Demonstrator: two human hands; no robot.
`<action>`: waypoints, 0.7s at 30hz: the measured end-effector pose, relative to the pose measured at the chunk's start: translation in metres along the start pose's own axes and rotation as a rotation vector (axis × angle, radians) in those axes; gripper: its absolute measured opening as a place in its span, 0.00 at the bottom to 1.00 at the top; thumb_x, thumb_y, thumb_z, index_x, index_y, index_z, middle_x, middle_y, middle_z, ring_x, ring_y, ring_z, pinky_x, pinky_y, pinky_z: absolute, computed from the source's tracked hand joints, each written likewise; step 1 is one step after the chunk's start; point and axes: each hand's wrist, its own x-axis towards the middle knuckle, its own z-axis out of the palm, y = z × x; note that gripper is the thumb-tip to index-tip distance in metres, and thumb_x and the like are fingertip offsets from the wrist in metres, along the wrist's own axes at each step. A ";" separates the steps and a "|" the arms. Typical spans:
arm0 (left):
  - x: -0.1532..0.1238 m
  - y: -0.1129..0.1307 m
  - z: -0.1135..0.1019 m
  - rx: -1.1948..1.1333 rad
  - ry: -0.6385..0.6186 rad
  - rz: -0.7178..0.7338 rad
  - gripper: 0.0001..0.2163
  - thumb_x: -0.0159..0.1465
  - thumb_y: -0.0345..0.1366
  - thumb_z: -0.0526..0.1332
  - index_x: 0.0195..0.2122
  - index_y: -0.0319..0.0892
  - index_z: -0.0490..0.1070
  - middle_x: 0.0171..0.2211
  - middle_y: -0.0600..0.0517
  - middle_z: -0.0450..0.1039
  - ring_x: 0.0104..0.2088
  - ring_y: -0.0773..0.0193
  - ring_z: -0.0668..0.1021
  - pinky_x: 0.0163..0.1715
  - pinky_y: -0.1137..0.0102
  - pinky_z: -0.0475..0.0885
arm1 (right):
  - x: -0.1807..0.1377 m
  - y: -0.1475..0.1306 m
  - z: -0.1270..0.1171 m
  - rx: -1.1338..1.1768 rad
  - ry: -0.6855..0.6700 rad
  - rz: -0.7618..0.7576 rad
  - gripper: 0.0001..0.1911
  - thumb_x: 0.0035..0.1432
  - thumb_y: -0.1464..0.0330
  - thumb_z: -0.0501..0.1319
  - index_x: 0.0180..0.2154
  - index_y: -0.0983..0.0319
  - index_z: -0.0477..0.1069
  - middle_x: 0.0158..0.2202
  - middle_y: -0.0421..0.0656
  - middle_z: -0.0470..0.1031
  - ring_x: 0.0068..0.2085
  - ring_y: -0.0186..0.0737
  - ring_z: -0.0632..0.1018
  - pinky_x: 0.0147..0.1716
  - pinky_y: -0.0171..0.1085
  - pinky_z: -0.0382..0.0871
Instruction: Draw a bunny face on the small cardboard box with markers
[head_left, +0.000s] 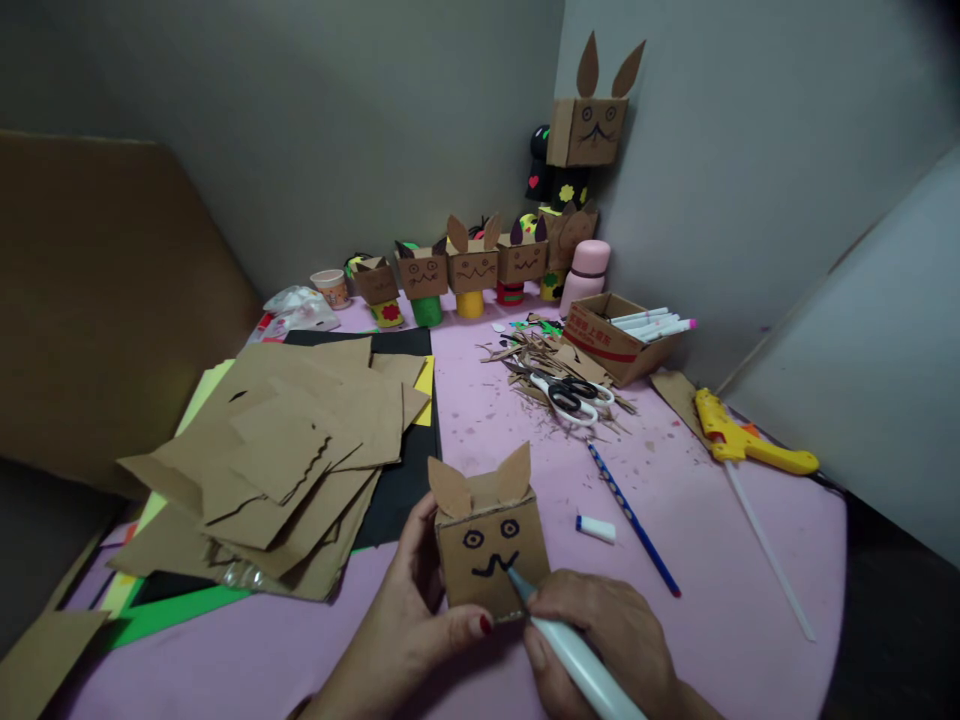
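Observation:
A small cardboard box [491, 575] with two pointed cardboard ears stands in my left hand [420, 610], whose thumb presses at its lower front edge. Two ringed eyes and a dark wavy mouth are drawn on its front. My right hand [607, 630] is closed round a thick white marker [577, 665]. The marker's tip is at the right part of the mouth line, touching or very near it. Just beyond my right hand lies a white and blue marker cap [596, 529], with a blue pencil [634, 520] to its right.
Cardboard sheets [300, 450] pile up at left over coloured paper. Scissors [574, 395] rest by cardboard scraps, near a box of markers [626, 340]. A yellow glue gun [750, 435] lies at right. Several animal-faced figures [472, 270] and a pink bottle [587, 275] stand at the back.

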 end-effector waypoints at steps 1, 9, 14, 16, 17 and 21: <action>0.000 0.000 -0.001 0.004 -0.003 -0.003 0.43 0.40 0.38 0.78 0.58 0.54 0.63 0.57 0.47 0.72 0.58 0.48 0.71 0.53 0.62 0.68 | 0.000 0.000 0.000 -0.001 0.002 0.003 0.07 0.56 0.75 0.53 0.29 0.61 0.66 0.16 0.36 0.71 0.15 0.30 0.71 0.16 0.29 0.66; 0.001 0.000 -0.002 0.036 -0.019 -0.001 0.44 0.40 0.40 0.78 0.59 0.52 0.61 0.59 0.44 0.69 0.59 0.45 0.70 0.54 0.60 0.68 | 0.002 -0.001 -0.003 -0.065 0.003 -0.006 0.07 0.57 0.75 0.52 0.29 0.61 0.65 0.16 0.36 0.71 0.14 0.30 0.71 0.16 0.28 0.66; 0.000 0.002 0.000 0.043 0.011 -0.026 0.48 0.39 0.41 0.78 0.61 0.51 0.58 0.59 0.43 0.69 0.59 0.45 0.69 0.55 0.58 0.67 | 0.004 -0.002 -0.005 -0.106 0.005 0.011 0.06 0.57 0.74 0.52 0.30 0.60 0.65 0.16 0.35 0.72 0.14 0.29 0.73 0.17 0.26 0.68; 0.000 0.001 -0.002 0.036 -0.005 -0.033 0.48 0.39 0.41 0.78 0.61 0.52 0.57 0.59 0.43 0.68 0.59 0.44 0.69 0.55 0.57 0.66 | 0.003 -0.002 -0.005 -0.109 0.013 0.019 0.06 0.56 0.75 0.52 0.30 0.60 0.64 0.16 0.34 0.71 0.14 0.29 0.73 0.18 0.26 0.68; 0.001 0.000 -0.003 0.034 -0.022 -0.030 0.47 0.40 0.40 0.78 0.61 0.52 0.57 0.59 0.43 0.68 0.59 0.44 0.69 0.56 0.56 0.66 | 0.002 -0.002 -0.004 -0.116 0.010 0.027 0.06 0.55 0.75 0.52 0.30 0.59 0.64 0.16 0.34 0.71 0.15 0.29 0.73 0.18 0.26 0.69; 0.001 0.000 -0.004 0.027 -0.042 -0.012 0.45 0.41 0.39 0.77 0.60 0.52 0.59 0.59 0.44 0.68 0.59 0.45 0.69 0.56 0.57 0.65 | -0.008 0.001 0.000 -0.100 0.070 0.044 0.07 0.54 0.75 0.53 0.32 0.59 0.65 0.17 0.35 0.71 0.15 0.30 0.73 0.17 0.27 0.70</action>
